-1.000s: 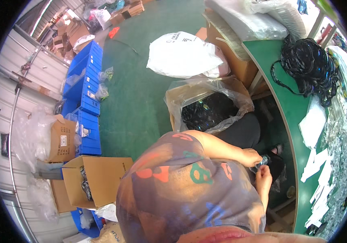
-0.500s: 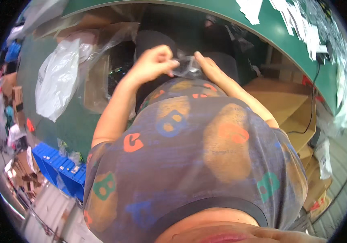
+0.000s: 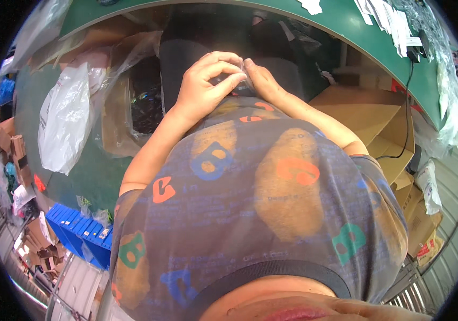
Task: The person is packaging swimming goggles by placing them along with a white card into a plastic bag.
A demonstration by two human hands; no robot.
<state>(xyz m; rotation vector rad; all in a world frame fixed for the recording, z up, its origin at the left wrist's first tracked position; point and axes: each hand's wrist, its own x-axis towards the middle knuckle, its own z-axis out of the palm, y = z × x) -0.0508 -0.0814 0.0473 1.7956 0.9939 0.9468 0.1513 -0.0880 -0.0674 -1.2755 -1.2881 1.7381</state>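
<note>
green, the long curved surface (image 3: 346, 32) ran along the top of the view, with white paper slips (image 3: 389, 27) scattered on it toward the right end. below it, a patterned grey t-shirt with coloured letters (image 3: 261, 214) filled most of the lower half of the view. open brown cardboard boxes (image 3: 378, 128) stood to the right under the surface's edge, with a black cable hanging down beside them. on the green floor (image 3: 31, 107) to the left lay a large white plastic bag (image 3: 63, 123), and beside it a clear plastic bag holding dark parts (image 3: 143, 101). blue plastic crates (image 3: 79, 235) stood further off at the lower left. the left hand (image 3: 207, 85) was raised in front of the chest, fingers curled, its grip pinched together on a small clear plastic piece (image 3: 244, 75). the right hand (image 3: 264, 83) met it from the other side, touching the same piece; its fingers were mostly hidden, so i could not tell how its grip stood.
</note>
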